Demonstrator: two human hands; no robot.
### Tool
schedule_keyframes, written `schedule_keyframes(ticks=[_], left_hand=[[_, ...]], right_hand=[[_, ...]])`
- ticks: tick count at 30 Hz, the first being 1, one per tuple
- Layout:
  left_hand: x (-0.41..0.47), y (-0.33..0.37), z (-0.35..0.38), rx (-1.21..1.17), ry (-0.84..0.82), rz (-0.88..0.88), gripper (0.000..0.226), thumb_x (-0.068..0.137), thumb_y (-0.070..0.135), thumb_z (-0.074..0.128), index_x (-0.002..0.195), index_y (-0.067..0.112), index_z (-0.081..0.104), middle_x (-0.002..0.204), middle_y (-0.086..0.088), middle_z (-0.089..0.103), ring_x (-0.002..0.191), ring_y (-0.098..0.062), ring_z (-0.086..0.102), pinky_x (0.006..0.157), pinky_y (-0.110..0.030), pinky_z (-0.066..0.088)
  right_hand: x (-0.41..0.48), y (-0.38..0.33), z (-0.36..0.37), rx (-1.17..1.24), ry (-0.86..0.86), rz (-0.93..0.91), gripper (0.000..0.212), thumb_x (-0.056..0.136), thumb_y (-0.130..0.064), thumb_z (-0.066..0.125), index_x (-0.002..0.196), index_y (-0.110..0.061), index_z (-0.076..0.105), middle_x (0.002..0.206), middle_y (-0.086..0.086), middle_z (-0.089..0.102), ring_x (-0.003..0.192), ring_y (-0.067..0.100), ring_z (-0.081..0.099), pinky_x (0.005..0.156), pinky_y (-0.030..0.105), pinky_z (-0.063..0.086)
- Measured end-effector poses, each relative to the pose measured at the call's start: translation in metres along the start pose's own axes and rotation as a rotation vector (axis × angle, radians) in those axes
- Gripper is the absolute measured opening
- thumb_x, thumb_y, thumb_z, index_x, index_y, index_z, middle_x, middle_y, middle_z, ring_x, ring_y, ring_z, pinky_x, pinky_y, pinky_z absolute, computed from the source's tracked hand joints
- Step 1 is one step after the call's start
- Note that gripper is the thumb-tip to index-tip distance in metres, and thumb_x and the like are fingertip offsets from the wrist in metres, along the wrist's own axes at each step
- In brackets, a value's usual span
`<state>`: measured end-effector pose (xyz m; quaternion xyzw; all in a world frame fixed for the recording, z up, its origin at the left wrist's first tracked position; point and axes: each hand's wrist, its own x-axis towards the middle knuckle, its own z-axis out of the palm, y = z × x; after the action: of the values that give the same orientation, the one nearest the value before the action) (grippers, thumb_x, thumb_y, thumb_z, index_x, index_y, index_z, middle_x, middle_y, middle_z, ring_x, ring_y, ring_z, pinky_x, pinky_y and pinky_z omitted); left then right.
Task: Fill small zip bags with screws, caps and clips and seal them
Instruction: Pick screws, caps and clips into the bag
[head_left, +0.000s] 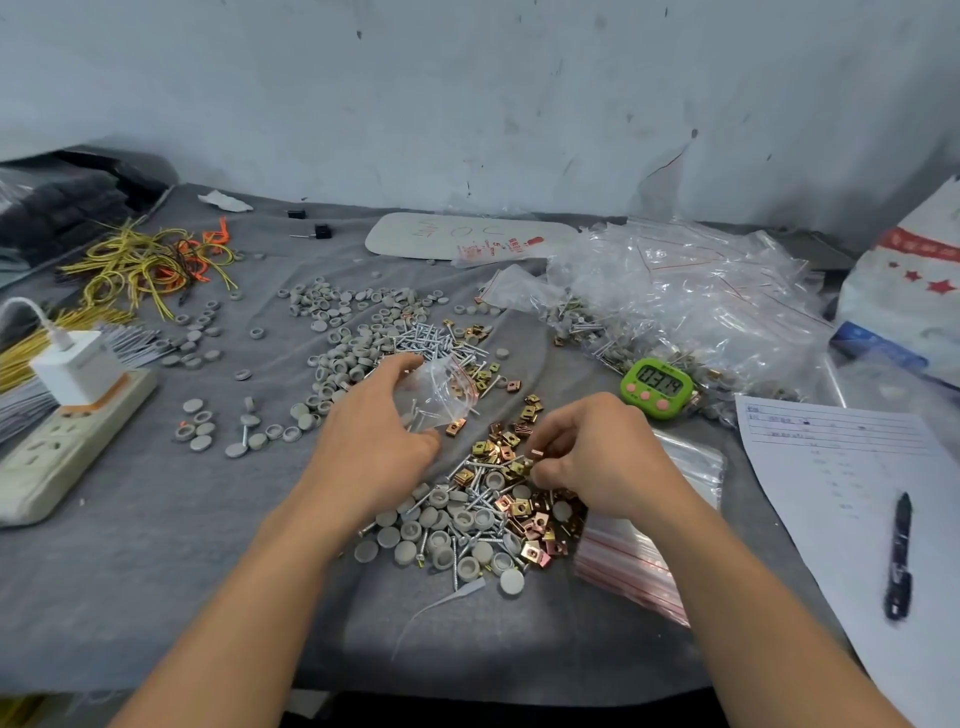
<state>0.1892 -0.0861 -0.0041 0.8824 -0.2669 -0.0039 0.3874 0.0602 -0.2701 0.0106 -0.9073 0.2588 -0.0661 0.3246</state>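
My left hand (374, 431) holds a small clear zip bag (441, 392) with a red seal strip, its mouth open toward the right; a few screws show inside. My right hand (597, 457) pinches small brass clips (535, 453) at its fingertips above the near pile (467, 519) of grey caps, screws and brass clips. A second spread of grey caps (337, 332), screws (431, 338) and clips lies farther back on the grey cloth.
A heap of filled zip bags (675, 291) lies at back right, a green timer (657, 387) beside it. Empty bags (634, 566) sit under my right wrist. Paper with a pen (898, 556) is at right. A power strip with charger (67, 405) and yellow wires (145, 265) are at left.
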Motion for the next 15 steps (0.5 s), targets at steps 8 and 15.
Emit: schedule_keyframes(ticks=[8, 15], left_hand=[[0.000, -0.004, -0.006, 0.003, -0.007, 0.009, 0.074, 0.082, 0.024, 0.075, 0.142, 0.048, 0.040, 0.126, 0.022, 0.048, 0.100, -0.006, 0.052, 0.079, -0.029, 0.037], [-0.001, 0.002, -0.009, -0.055, -0.014, 0.033, 0.071, 0.079, 0.038, 0.081, 0.138, 0.049, 0.044, 0.106, 0.032, 0.052, 0.099, 0.000, 0.054, 0.075, -0.025, 0.038]], right_hand=[[0.003, 0.000, 0.005, 0.089, 0.066, -0.033, 0.014, 0.086, -0.024, 0.080, 0.078, -0.036, 0.082, 0.057, -0.028, 0.066, 0.060, -0.010, 0.061, 0.054, 0.008, 0.040], [0.003, -0.022, 0.014, 0.805, 0.119, 0.010, 0.027, 0.097, 0.008, 0.054, 0.106, -0.012, 0.069, 0.085, 0.006, 0.079, 0.062, 0.017, 0.071, 0.051, 0.026, 0.052]])
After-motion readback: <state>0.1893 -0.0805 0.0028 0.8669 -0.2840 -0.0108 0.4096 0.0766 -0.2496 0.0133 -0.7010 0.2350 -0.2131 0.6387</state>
